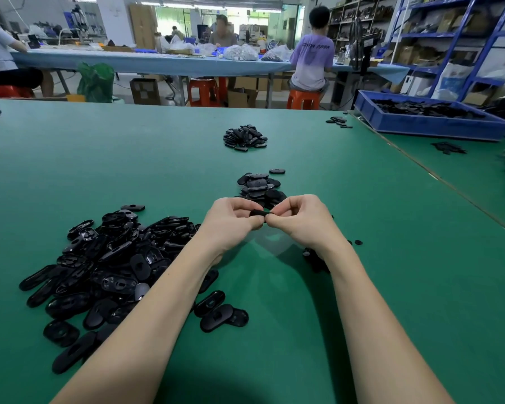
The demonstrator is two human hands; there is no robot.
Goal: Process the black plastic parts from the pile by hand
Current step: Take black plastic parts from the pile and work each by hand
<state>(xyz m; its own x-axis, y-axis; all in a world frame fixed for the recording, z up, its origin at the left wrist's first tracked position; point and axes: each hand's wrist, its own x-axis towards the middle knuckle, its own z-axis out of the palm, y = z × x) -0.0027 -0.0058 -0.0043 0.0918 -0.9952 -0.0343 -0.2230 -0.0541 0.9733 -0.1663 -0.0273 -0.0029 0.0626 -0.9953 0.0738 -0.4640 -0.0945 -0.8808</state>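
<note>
My left hand (231,218) and my right hand (299,218) meet above the green table (391,258), both pinching one small black plastic part (257,213) between thumbs and fingertips. A big loose pile of black oval parts (111,263) lies to the left, partly under my left forearm. Just beyond my hands sits a smaller heap of black parts (260,186). Some small black bits (314,259) lie half hidden under my right wrist.
Another heap of black parts (245,137) lies farther back at the table's middle. A blue crate (432,123) filled with black parts stands at the far right on the adjoining table. A few loose parts (338,121) lie near the far edge. People sit at a table behind.
</note>
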